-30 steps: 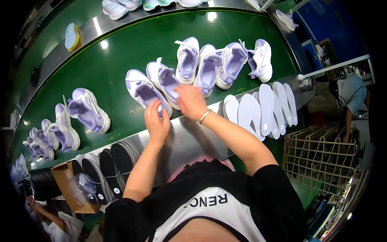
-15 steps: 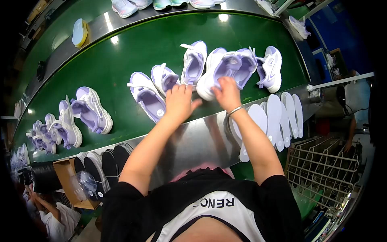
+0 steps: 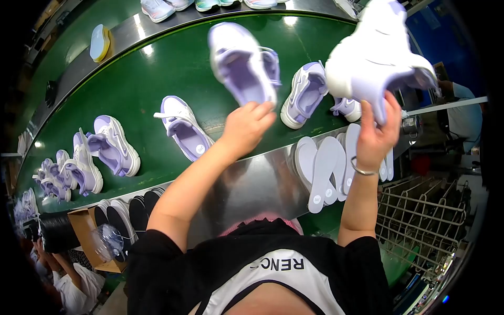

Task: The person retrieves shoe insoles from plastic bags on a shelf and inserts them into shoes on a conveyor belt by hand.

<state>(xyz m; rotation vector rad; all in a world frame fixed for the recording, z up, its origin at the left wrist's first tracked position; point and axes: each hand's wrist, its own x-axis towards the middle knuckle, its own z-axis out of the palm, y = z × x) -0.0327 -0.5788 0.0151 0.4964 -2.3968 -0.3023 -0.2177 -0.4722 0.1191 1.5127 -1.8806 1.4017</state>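
My left hand (image 3: 247, 127) grips the heel of a white and lilac shoe (image 3: 239, 63), raised and slightly blurred, toe pointing away from me. It partly covers another shoe (image 3: 271, 65) behind it. High at the right, my right hand (image 3: 376, 134) pinches the heel edge of a second white shoe (image 3: 367, 58), which hangs tilted over part of a shoe (image 3: 348, 108) on the belt. One shoe (image 3: 308, 94) stands between the two hands. Left of my left hand lies a shoe (image 3: 185, 128) with a round white sticker inside.
Pale insoles (image 3: 328, 163) overlap along the metal edge (image 3: 236, 184) at the right. More shoes (image 3: 113, 144) stand on the green belt (image 3: 157, 68) at the left, above black insoles (image 3: 121, 218) and an open carton (image 3: 86, 236). A wire rack (image 3: 420, 215) is at lower right; people are at both sides.
My left hand has taken hold of a shoe and lifted it up and right. My right hand has carried its shoe up and to the right.
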